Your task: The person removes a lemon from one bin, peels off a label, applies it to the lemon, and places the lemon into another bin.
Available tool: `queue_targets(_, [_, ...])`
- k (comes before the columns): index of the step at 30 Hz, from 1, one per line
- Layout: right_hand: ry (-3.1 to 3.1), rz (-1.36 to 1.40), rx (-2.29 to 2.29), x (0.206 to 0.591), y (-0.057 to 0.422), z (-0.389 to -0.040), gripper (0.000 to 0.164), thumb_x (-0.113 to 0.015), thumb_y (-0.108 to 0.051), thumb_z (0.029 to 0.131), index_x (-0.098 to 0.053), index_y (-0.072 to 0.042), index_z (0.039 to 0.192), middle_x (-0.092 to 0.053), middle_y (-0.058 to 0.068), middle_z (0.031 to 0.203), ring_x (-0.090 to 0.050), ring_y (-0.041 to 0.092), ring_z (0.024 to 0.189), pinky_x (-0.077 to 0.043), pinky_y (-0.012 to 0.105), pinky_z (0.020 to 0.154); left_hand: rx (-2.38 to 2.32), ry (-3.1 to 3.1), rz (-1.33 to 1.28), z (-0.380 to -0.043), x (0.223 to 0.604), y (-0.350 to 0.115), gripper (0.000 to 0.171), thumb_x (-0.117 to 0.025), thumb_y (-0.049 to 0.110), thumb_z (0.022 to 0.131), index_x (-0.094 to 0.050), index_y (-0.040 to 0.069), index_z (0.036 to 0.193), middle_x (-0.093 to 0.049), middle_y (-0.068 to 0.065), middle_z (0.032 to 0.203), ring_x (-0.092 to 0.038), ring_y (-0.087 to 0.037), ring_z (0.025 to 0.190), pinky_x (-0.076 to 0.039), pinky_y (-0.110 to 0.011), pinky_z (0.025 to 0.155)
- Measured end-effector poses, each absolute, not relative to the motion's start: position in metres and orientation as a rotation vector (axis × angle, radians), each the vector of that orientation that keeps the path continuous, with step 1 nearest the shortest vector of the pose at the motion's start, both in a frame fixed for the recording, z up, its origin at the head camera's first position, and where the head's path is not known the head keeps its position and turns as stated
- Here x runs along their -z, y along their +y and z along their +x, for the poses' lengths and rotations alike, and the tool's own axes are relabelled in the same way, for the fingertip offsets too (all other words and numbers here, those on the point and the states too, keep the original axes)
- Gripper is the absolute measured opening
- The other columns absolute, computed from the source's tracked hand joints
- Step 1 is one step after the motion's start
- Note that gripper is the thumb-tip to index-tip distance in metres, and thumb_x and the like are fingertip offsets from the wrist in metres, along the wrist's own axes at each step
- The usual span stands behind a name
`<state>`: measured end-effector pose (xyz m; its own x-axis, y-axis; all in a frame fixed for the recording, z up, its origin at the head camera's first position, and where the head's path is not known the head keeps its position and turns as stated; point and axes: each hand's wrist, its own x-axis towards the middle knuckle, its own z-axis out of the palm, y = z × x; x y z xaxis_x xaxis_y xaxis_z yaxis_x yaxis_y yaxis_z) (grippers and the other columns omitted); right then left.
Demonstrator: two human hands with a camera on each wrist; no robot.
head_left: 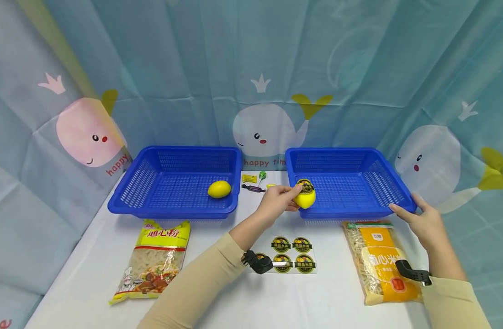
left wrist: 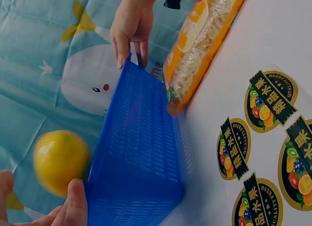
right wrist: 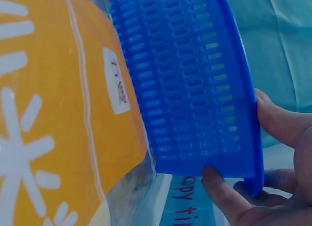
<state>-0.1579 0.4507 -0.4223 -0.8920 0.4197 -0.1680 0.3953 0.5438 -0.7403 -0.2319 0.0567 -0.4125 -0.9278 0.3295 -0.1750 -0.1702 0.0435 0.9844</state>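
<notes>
In the head view my left hand [head_left: 278,200] pinches a yellow lemon [head_left: 306,200] with a round black-and-gold fruit sticker [head_left: 305,187] on it, over the front left corner of the right-hand blue basket [head_left: 337,209]. The left wrist view shows that lemon [left wrist: 61,162] beside the basket's rim, fingers partly cut off by the frame. My right hand [head_left: 428,224] grips the same basket at its front right corner; the right wrist view has thumb and fingers around the corner rim [right wrist: 257,153]. A sheet of fruit stickers [head_left: 294,256] lies in front, partly hidden by my left wrist.
Another blue basket [head_left: 177,211] on the left holds a second lemon [head_left: 219,189]. Wrapped candies [head_left: 253,188] and a green lollipop [head_left: 262,175] lie between the baskets. Pasta bags stand in front: a yellow one [head_left: 154,260] left, an orange one [head_left: 384,262] right. A curtain hangs behind.
</notes>
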Motion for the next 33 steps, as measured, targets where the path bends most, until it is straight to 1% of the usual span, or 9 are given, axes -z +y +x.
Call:
queue_targets(7, [-2.716, -0.711, -1.325, 0.424, 0.45, -0.158, 0.102, -0.059, -0.062, 0.093, 0.003, -0.017, 0.161, 0.002, 0.032, 0.163, -0.008, 0.061, 0.146, -0.021, 0.077, 0.108, -1.956, 1.925, 0.193, -0.231, 0.413, 0.053, 0.065, -0.055, 0.047, 0.103, -0.053, -0.008, 0.138, -0.072, -0.02, 0.103, -0.075, -0.025, 0.09, -0.062, -0.033, 0.082])
queue_targets(10, [-2.697, -0.724, -1.359, 0.424, 0.449, -0.158, 0.102, -0.06, -0.06, 0.094, 0.005, -0.018, 0.16, -0.001, 0.033, 0.163, -0.02, 0.061, 0.143, -0.023, 0.075, 0.108, -1.962, 1.906, 0.203, -0.23, 0.415, 0.048, 0.061, -0.055, 0.043, 0.104, -0.054, -0.008, 0.136, -0.071, -0.022, 0.103, -0.074, -0.029, 0.092, -0.062, -0.033, 0.082])
queue_targets(14, [-2.713, -0.721, -1.352, 0.426, 0.449, -0.158, 0.103, -0.059, -0.059, 0.094, 0.006, -0.016, 0.16, -0.008, 0.038, 0.16, -0.044, 0.057, 0.131, -0.028, 0.074, 0.107, -1.97, 1.901, 0.192, -0.23, 0.419, 0.04, 0.055, -0.055, 0.041, 0.104, -0.058, -0.007, 0.131, -0.071, -0.023, 0.102, -0.073, -0.032, 0.094, -0.062, -0.033, 0.081])
queue_targets(17, [-2.734, -0.689, -1.311, 0.426, 0.448, -0.159, 0.103, -0.058, -0.061, 0.094, 0.006, -0.013, 0.161, -0.013, 0.041, 0.158, -0.052, 0.056, 0.125, -0.033, 0.072, 0.105, -1.981, 1.91, 0.188, -0.232, 0.42, 0.032, 0.052, -0.055, 0.04, 0.104, -0.06, -0.005, 0.131, -0.072, -0.022, 0.102, -0.074, -0.032, 0.094, -0.062, -0.033, 0.082])
queue_targets(19, [-2.736, -0.661, -1.268, 0.426, 0.446, -0.159, 0.103, -0.057, -0.06, 0.095, 0.006, -0.012, 0.161, -0.013, 0.041, 0.158, -0.048, 0.058, 0.127, -0.036, 0.071, 0.103, -1.988, 1.924, 0.198, -0.232, 0.417, 0.026, 0.051, -0.056, 0.04, 0.104, -0.061, -0.003, 0.13, -0.073, -0.02, 0.101, -0.074, -0.031, 0.093, -0.062, -0.033, 0.082])
queue_targets(21, [-2.724, -0.635, -1.213, 0.424, 0.442, -0.159, 0.102, -0.058, -0.059, 0.095, 0.004, -0.012, 0.161, -0.012, 0.038, 0.16, -0.038, 0.06, 0.134, -0.036, 0.072, 0.102, -1.999, 1.94, 0.214, -0.233, 0.414, 0.02, 0.048, -0.056, 0.039, 0.104, -0.063, -0.002, 0.127, -0.073, -0.02, 0.102, -0.074, -0.029, 0.092, -0.062, -0.033, 0.082])
queue_targets(25, [-2.668, -0.595, -1.041, 0.417, 0.426, -0.157, 0.096, -0.061, -0.051, 0.097, -0.004, -0.012, 0.163, -0.011, 0.031, 0.164, -0.022, 0.06, 0.143, -0.03, 0.075, 0.106, -2.025, 1.96, 0.222, -0.236, 0.406, 0.007, 0.043, -0.056, 0.037, 0.104, -0.065, 0.0, 0.123, -0.072, -0.022, 0.105, -0.074, -0.024, 0.087, -0.062, -0.032, 0.081])
queue_targets(30, [-2.497, -0.419, -0.821, 0.405, 0.393, -0.155, 0.079, -0.071, -0.03, 0.095, -0.029, -0.009, 0.159, -0.027, 0.027, 0.161, -0.023, 0.051, 0.147, -0.02, 0.072, 0.116, -2.041, 2.01, 0.192, -0.241, 0.394, -0.016, 0.039, -0.059, 0.037, 0.103, -0.067, 0.003, 0.12, -0.072, -0.02, 0.104, -0.072, -0.033, 0.093, -0.062, -0.033, 0.081])
queue_targets(33, [-2.414, -0.272, -0.832, 0.397, 0.369, -0.158, 0.073, -0.075, -0.023, 0.093, -0.039, -0.011, 0.155, -0.034, 0.021, 0.159, -0.031, 0.047, 0.144, -0.025, 0.068, 0.116, -2.026, 2.082, 0.181, -0.247, 0.385, -0.034, 0.037, -0.061, 0.037, 0.101, -0.069, 0.005, 0.119, -0.072, -0.019, 0.105, -0.069, -0.039, 0.101, -0.061, -0.035, 0.083])
